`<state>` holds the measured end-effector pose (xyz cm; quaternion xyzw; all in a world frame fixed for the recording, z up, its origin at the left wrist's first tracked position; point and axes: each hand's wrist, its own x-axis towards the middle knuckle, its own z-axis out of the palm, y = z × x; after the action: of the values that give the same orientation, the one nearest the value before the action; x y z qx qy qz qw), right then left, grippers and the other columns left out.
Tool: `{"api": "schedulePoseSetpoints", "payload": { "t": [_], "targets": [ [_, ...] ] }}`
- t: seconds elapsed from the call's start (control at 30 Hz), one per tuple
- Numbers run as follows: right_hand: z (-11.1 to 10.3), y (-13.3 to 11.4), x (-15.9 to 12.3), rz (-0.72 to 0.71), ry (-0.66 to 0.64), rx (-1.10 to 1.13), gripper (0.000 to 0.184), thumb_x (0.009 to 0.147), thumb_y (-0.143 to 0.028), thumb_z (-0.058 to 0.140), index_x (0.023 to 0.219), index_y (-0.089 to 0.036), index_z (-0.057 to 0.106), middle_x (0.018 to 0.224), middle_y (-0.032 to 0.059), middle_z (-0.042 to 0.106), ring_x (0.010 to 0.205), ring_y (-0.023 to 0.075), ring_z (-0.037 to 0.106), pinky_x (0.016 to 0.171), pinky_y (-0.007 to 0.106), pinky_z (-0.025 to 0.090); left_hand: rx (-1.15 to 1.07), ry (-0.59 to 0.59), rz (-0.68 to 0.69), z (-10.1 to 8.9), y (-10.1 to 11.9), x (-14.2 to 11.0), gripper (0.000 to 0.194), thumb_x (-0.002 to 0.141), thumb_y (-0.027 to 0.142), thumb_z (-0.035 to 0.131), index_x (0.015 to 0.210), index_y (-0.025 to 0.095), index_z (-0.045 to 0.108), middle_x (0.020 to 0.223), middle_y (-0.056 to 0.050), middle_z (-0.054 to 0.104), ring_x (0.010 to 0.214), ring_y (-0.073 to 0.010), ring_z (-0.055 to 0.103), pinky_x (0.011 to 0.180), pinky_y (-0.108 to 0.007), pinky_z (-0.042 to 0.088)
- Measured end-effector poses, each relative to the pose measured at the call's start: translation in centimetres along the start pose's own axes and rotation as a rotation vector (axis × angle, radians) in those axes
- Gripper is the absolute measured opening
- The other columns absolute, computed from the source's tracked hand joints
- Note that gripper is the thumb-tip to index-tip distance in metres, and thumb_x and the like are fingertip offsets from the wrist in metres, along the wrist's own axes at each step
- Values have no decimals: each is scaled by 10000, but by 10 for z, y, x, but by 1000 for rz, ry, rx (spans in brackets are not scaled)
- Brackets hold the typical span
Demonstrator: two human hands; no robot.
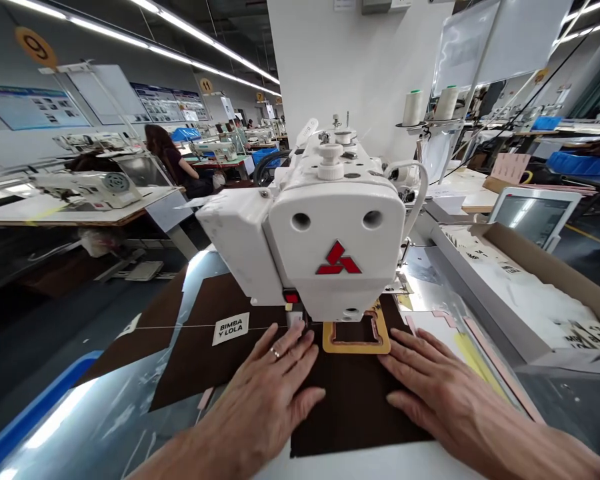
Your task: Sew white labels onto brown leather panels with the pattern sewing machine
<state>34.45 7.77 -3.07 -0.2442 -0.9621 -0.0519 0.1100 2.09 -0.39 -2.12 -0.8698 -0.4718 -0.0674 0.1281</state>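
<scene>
A dark brown fabric panel (350, 407) lies flat under the head of a white sewing machine (336, 227). My left hand (275, 380) rests on the panel's left side with its fingers spread, fingertips close to the needle area. My right hand (435, 373) lies flat on the panel's right edge, beside a yellow rectangular frame (356, 348) with a cut-out window. Part of that frame is hidden behind the machine head. To the left, another brown panel carries a white label (231, 329) printed "BIMBA Y LOLA", and a thread runs across it.
A box of white printed labels (535, 293) stands at the right, near a tablet-like screen (535, 215). Thread cones (413, 108) stand on a rack behind. A blue bin edge (40, 413) shows at lower left. A seated person (173, 160) is at the far left among other machines.
</scene>
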Motion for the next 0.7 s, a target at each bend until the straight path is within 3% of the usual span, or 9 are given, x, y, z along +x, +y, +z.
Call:
{"api": "schedulePoseSetpoints", "payload": {
  "t": [0.07,0.2,0.33,0.47,0.57,0.7],
  "targets": [
    [2,3,-1,26,-1,15,408,1084,-385,565,1443,-225,674,1550,31,581,1422,344,579,1159,589,530,-11,29,-66,-1,-3,-5,505,1108,379,561,1556,152,514,1601,-74,540,1512,-279,480,1246,-478,450],
    [7,6,-8,1,59,-61,437,1083,-408,549,1454,-213,671,1539,51,574,1316,371,665,988,584,650,-95,77,-54,-7,1,-14,447,1067,244,584,1509,175,578,1589,-68,556,1487,-254,509,1268,-441,423],
    [13,9,-4,31,85,-114,442,1109,-393,481,1458,-197,668,1544,65,573,1333,363,656,1024,606,624,-111,-12,-40,-3,-5,-9,433,1085,324,591,1496,190,595,1529,-46,618,1483,-281,513,1241,-483,458],
    [11,10,-7,42,159,-124,442,1110,-376,466,1454,-188,672,1539,70,590,1318,351,670,1015,574,627,-160,36,-131,5,-14,-12,389,1102,299,553,1470,186,617,1580,-67,566,1545,-286,430,1252,-505,438],
    [9,9,-15,49,136,-62,420,1090,-377,523,1450,-223,677,1546,53,593,1328,336,663,1042,550,609,-186,35,-74,6,-11,-20,394,1090,261,554,1473,190,615,1600,-73,543,1525,-267,459,1283,-490,392],
    [11,6,-16,187,92,28,400,1104,-323,470,1402,-204,709,1549,93,597,1386,354,610,1121,619,531,-172,-18,-35,7,-12,-18,462,1113,366,554,1547,210,541,1598,-50,548,1549,-281,420,1295,-530,357]
  ]
}}
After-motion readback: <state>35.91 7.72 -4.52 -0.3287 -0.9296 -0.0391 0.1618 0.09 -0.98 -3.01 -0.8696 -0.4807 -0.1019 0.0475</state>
